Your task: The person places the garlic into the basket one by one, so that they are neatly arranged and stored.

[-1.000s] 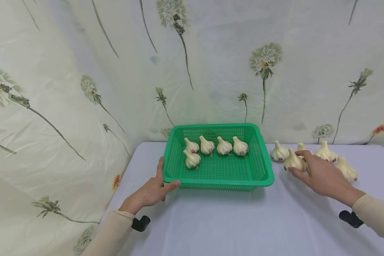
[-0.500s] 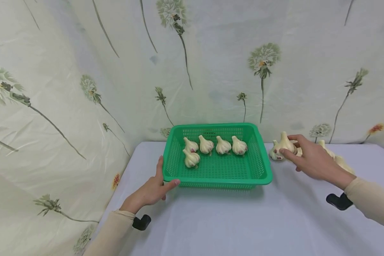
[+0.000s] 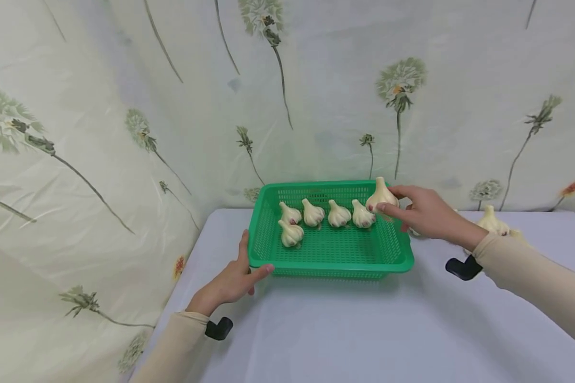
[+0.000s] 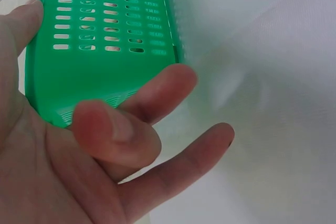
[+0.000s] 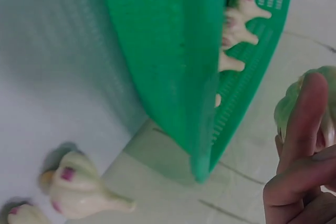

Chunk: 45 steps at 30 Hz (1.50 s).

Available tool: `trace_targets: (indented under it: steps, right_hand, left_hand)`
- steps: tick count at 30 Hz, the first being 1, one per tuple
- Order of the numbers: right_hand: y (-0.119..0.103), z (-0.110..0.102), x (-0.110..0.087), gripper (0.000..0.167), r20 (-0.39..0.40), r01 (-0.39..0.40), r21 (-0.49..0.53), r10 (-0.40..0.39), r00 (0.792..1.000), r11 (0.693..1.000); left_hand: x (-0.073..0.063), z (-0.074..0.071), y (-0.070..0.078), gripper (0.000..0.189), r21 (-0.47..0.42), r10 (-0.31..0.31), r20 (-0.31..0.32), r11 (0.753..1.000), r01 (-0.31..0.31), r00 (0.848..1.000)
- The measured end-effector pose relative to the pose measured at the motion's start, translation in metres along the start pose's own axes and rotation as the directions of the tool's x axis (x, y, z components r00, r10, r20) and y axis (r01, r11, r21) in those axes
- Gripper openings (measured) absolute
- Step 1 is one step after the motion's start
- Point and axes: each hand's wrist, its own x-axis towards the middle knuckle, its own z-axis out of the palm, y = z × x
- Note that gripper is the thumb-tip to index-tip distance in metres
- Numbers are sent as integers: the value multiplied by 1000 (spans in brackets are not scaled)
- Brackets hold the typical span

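Note:
My right hand [image 3: 426, 213] pinches a garlic bulb [image 3: 380, 197] between thumb and fingers, stem upward, over the right side of a green plastic basket [image 3: 335, 270]. In the right wrist view the held bulb [image 5: 289, 111] appears partly behind my fingers. Several garlic bulbs lie inside the basket: a row along the back and one bulb [image 3: 291, 234] in front at the left. My left hand [image 3: 230, 282] rests at the basket's left front corner, fingers extended, thumb by the front rim. The left wrist view shows its fingers [image 4: 173, 174] spread beside the slotted basket wall [image 4: 94, 72].
More garlic lies on the white-covered table [image 3: 316, 330] right of the basket, including one bulb [image 3: 492, 221] partly behind my right arm. The right wrist view shows a loose bulb [image 5: 79, 187] beside the basket. A dandelion-patterned curtain [image 3: 326, 106] hangs behind and at the left.
My right hand has lifted a garlic bulb from the group on the right and carried it left, over the basket's right side. The left hand has stayed at the corner.

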Motion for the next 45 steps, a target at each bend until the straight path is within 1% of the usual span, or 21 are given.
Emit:
trace_targets:
  steps: [4,7,8,12,14,18,21,24,28,30,33,38,44,45]
  right_hand:
    - [-14,10,17,48,31,50,42,-51,998,998]
    - [-21,20,28,46,56,79,79,-83,995,994]
    - [-24,23,31,47,63,86,91,-91,994,992]
    - [-33,35,44,63,90,107,100,-116,989,989]
    - [-35,41,50,67,102,125,95,-135,986,988]
    - [-39,53,62,63,126,156,105,-169,978,982]
    - [-43,61,69,62,167,156,120,-175,970,980]
    - [-44,68,77,63,213,156,134,-182,960,979]
    - [-43,76,86,61,264,172,147,-206,942,974]
    - [-42,81,90,60,290,176,142,-211,934,974]
    - [-41,88,95,61,326,179,123,-210,922,976]
    - [-35,97,101,66,348,186,64,-197,917,980]
    - [-27,104,109,64,360,207,75,-220,906,975]
    - [-25,106,111,64,359,205,68,-216,908,976]
  left_hand:
    - [-1,-1,-1,118,-11,4,-7,1000,-4,1000]
    - [-2,-1,-2,117,-25,3,-10,1000,-3,1000]
    - [-2,-1,-2,117,-31,1,-12,1000,-2,1000]
    - [-3,-1,-5,117,-60,-1,-22,998,-1,1000]
    - [-4,0,-7,116,-71,-1,-25,997,0,1000]
    - [-4,1,-11,115,-71,0,-25,997,-1,1000]
    - [-4,1,-12,114,-65,4,-25,998,-6,1000]
    - [-4,1,-13,114,-59,13,-28,998,-14,1000]
    - [-4,2,-13,114,-74,26,-43,997,-29,999]
    - [-3,3,-13,113,-88,33,-56,995,-38,998]
    - [-2,5,-13,112,-107,34,-72,993,-41,997]
    - [0,6,-12,111,-147,21,-78,989,-33,997]
    - [4,8,-15,110,-177,12,-79,984,-26,997]
    - [5,9,-15,110,-180,11,-79,983,-25,997]
